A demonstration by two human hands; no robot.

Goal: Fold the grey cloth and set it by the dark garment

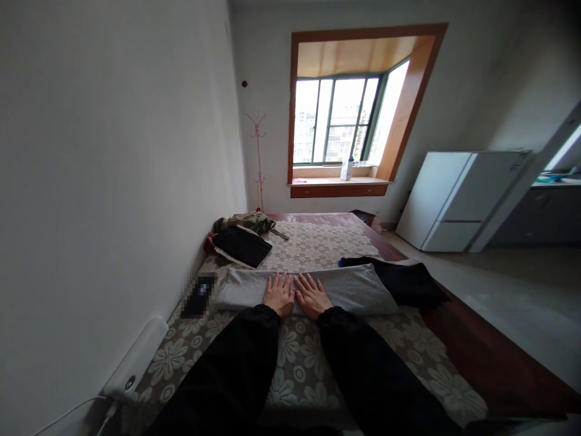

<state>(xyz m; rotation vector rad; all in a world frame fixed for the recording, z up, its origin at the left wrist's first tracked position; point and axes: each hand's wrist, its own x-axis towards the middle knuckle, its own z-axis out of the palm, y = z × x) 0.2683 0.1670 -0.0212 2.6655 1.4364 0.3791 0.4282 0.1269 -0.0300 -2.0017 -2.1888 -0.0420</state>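
Note:
A grey folded garment (pixel 354 289) lies across a bed covered with a beige floral lace spread (pixel 290 363). My left hand (pixel 278 293) and my right hand (pixel 312 295) rest flat on the garment's middle, side by side, palms down, fingers spread and pointing away from me. Both arms wear black sleeves. Neither hand grips anything. A black garment (pixel 408 281) lies at the grey one's right end, partly under it.
A folded black cloth (pixel 241 245) and an olive garment (pixel 247 221) lie at the bed's far left. A dark phone (pixel 198 295) and a white power bank (pixel 136 357) lie by the left wall. A white fridge (pixel 458 200), window and pink coat stand (pixel 258 157) stand beyond.

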